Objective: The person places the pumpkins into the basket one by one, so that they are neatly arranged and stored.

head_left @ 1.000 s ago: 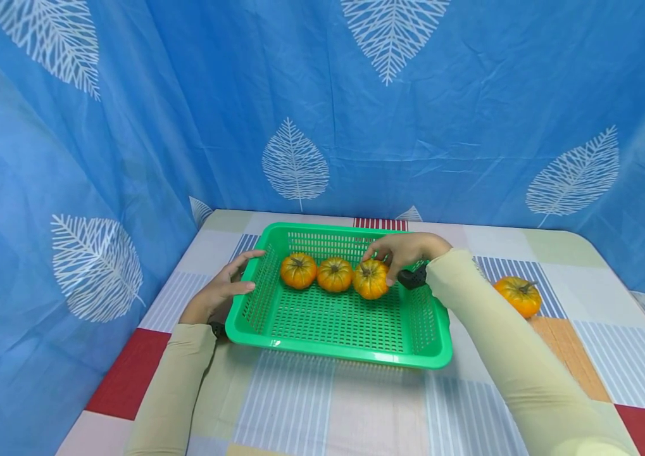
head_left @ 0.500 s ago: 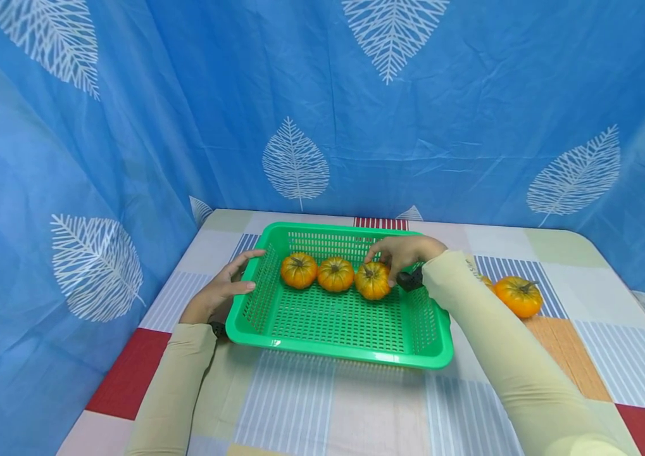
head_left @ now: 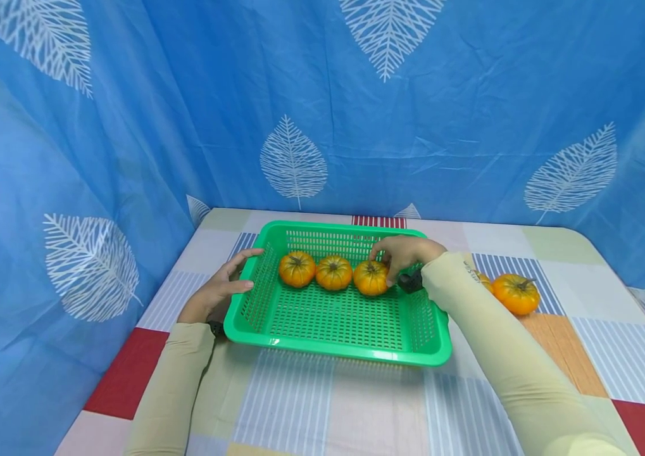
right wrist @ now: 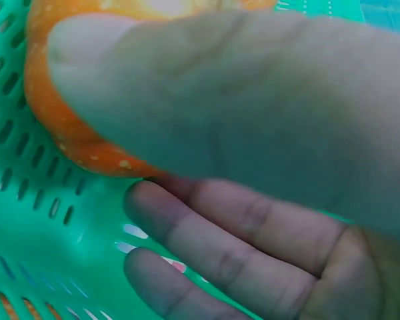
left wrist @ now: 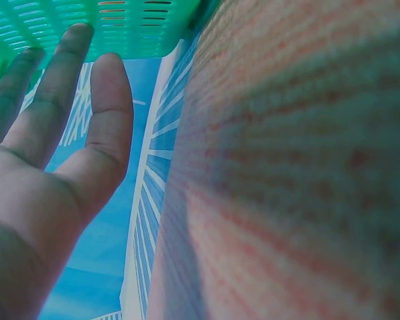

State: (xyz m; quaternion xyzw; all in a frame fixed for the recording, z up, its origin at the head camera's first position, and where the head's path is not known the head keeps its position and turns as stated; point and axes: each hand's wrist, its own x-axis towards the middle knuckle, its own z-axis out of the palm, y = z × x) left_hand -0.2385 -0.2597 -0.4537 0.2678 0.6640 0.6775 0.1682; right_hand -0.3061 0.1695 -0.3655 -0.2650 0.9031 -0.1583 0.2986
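Three small orange pumpkins sit in a row inside a green plastic basket [head_left: 336,356]: a left pumpkin [head_left: 297,270], a middle pumpkin [head_left: 333,273] and a right pumpkin [head_left: 371,278]. My right hand [head_left: 404,251] grips the right pumpkin, thumb on its near right side and index finger at its top. In the right wrist view the thumb lies across that pumpkin [right wrist: 87,150], while the other fingers spread beside it over the basket floor. At the basket's left wall is my left hand [head_left: 216,288], fingers extended and thumb apart; its fingertips overlap the perforated side in the left wrist view.
On the table to the right of the basket lies another orange pumpkin [head_left: 516,294], with one more pumpkin [head_left: 484,280] partly hidden behind my right sleeve. A checked cloth [head_left: 379,411] covers the table. A blue leaf-patterned curtain [head_left: 390,145] hangs behind and to the left.
The right pumpkin has turned so its stem points more upright, with my right hand still on it. My right forearm has shifted slightly, uncovering part of a table pumpkin. The left hand stays put.
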